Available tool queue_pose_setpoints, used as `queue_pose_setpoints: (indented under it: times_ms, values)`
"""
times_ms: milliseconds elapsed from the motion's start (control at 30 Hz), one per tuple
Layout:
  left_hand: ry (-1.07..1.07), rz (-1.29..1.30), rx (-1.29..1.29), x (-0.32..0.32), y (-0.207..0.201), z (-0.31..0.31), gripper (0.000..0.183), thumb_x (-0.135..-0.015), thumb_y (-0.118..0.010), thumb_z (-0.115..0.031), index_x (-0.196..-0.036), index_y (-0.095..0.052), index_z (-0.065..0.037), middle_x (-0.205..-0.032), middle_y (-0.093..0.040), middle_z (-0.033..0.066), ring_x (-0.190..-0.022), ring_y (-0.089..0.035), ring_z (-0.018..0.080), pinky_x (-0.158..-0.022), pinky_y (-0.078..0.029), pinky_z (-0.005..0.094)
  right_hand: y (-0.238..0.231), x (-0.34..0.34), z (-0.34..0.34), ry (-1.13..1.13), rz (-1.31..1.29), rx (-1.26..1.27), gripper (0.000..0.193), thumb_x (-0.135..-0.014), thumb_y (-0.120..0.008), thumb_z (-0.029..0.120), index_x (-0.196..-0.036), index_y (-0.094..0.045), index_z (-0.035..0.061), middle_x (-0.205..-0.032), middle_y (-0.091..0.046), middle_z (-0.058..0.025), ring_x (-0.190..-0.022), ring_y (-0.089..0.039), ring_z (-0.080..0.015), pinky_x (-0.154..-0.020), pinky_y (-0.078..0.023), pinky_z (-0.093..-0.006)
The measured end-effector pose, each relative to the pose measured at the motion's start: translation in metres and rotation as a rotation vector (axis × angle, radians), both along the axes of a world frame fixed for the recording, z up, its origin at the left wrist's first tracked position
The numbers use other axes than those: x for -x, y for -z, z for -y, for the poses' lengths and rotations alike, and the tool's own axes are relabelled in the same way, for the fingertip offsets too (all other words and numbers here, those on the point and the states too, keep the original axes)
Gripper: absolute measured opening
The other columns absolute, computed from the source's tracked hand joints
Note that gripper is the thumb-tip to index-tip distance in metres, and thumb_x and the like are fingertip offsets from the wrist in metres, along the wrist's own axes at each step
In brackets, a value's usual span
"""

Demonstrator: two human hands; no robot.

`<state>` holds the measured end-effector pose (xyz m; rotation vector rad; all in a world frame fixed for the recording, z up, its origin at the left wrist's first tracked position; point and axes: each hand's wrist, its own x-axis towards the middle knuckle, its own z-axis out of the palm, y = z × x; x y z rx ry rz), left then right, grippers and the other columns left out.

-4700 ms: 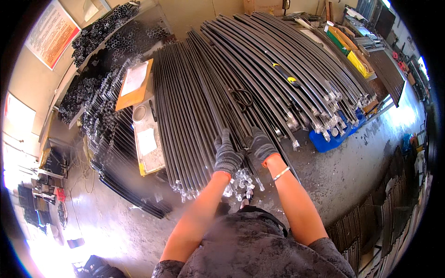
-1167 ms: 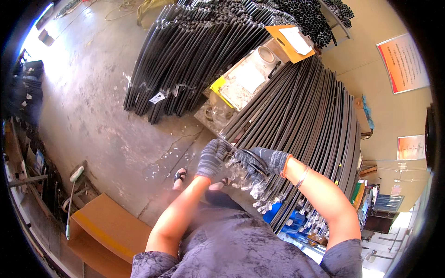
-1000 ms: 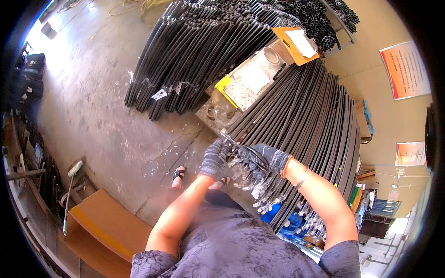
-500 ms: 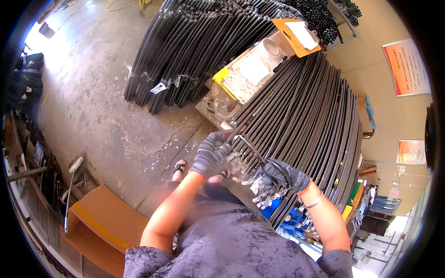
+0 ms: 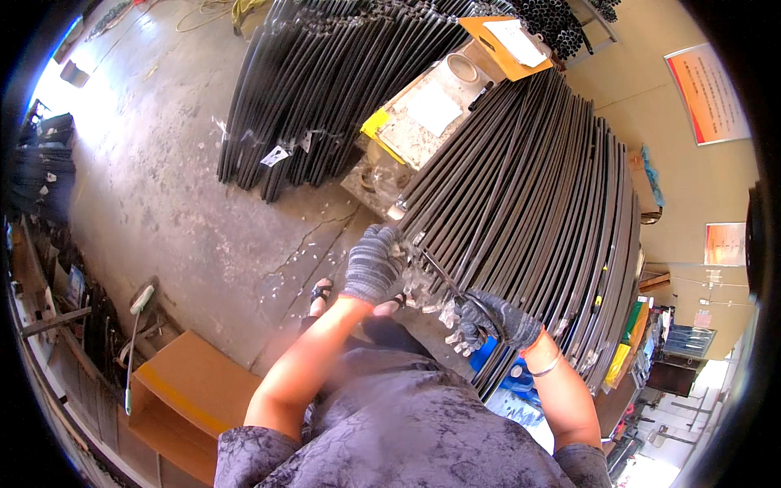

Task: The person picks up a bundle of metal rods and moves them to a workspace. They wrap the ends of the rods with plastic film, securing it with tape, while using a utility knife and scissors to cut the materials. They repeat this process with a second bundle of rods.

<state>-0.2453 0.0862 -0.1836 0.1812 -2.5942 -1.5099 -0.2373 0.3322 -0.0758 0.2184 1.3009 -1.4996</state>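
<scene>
My left hand (image 5: pixel 374 264), in a grey striped knit glove, is closed at the near ends of a wide row of dark tubes (image 5: pixel 529 195). What its fingers pinch is hidden. Crumpled clear plastic (image 5: pixel 419 285) covers the tube ends between my hands. My right hand (image 5: pixel 512 321), gloved alike, wraps round the dark looped handles of what look like scissors (image 5: pixel 441 271). Their thin blades point up and left toward my left hand, and look closed together. More clear plastic hangs below my right fingers.
Beyond the row lies a ledge (image 5: pixel 399 122) with paper and a tape roll (image 5: pixel 462 68), beside an orange clipboard (image 5: pixel 496 41). Another stack of black tubes (image 5: pixel 309 106) stands far left. A cardboard box (image 5: pixel 191 390) and a long-handled brush (image 5: pixel 140 301) are at left. Blue plastic (image 5: pixel 517 374) lies under my right wrist.
The scissors' blades, apart before, now look together. My left hand has shifted slightly right and its fingers are more curled. The view has tilted a little.
</scene>
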Motion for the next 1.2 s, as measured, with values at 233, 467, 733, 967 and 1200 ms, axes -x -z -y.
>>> queue_pose_setpoints:
  times_ms: [233,467,733,967,1200]
  values:
    - [-0.008,0.069,-0.129,-0.024,0.010,0.001,0.021,-0.070,-0.072,-0.011,-0.088,-0.062,-0.003,-0.082,-0.064,0.0132,-0.075,-0.061,0.0268,-0.071,-0.049,0.0338,-0.006,0.000,0.008,0.003,0.070,-0.013,0.037,-0.089,-0.056,0.028,-0.112,-0.050,-0.0006,-0.078,-0.060,-0.0089,-0.062,-0.058,-0.0178,-0.058,-0.049,-0.0305]
    - [-0.089,0.257,-0.503,-0.045,0.013,-0.001,0.022,-0.071,-0.074,-0.008,-0.091,-0.064,-0.003,-0.084,-0.067,0.0087,-0.078,-0.059,0.0136,-0.074,-0.048,0.0290,0.007,0.017,0.019,0.007,0.144,-0.120,0.023,-0.091,-0.051,0.012,-0.109,-0.054,-0.0021,-0.083,-0.063,-0.0130,-0.069,-0.066,-0.0218,-0.058,-0.057,-0.0321]
    - [-0.125,0.310,-0.651,-0.053,0.032,-0.007,0.029,-0.071,-0.076,-0.012,-0.096,-0.064,-0.004,-0.092,-0.064,0.0067,-0.086,-0.059,0.0156,-0.077,-0.048,0.0296,0.007,0.048,0.044,-0.348,-0.071,-0.268,0.012,-0.086,-0.054,0.004,-0.092,-0.061,-0.0034,-0.074,-0.064,-0.0121,-0.064,-0.065,-0.0187,-0.051,-0.053,-0.0291]
    - [-0.148,0.026,-0.581,-0.048,0.044,-0.014,0.026,-0.075,-0.074,-0.009,-0.098,-0.063,-0.003,-0.087,-0.065,0.0043,-0.080,-0.060,0.0156,-0.073,-0.049,0.0281,-0.005,0.074,0.076,-1.124,-0.803,-0.623,0.036,-0.086,-0.054,0.032,-0.088,-0.064,-0.0027,-0.079,-0.062,-0.0245,-0.073,-0.061,-0.0371,-0.065,-0.047,-0.0404]
    - [-0.140,0.585,-0.972,-0.043,-0.018,0.004,0.022,-0.079,-0.069,-0.006,-0.100,-0.064,-0.004,-0.091,-0.065,0.0018,-0.084,-0.058,0.0116,-0.081,-0.047,0.0261,-0.010,0.068,0.066,-1.050,-0.813,-0.640,0.042,-0.086,-0.055,0.040,-0.097,-0.062,-0.0005,-0.087,-0.063,-0.0228,-0.080,-0.062,-0.0365,-0.070,-0.048,-0.0394]
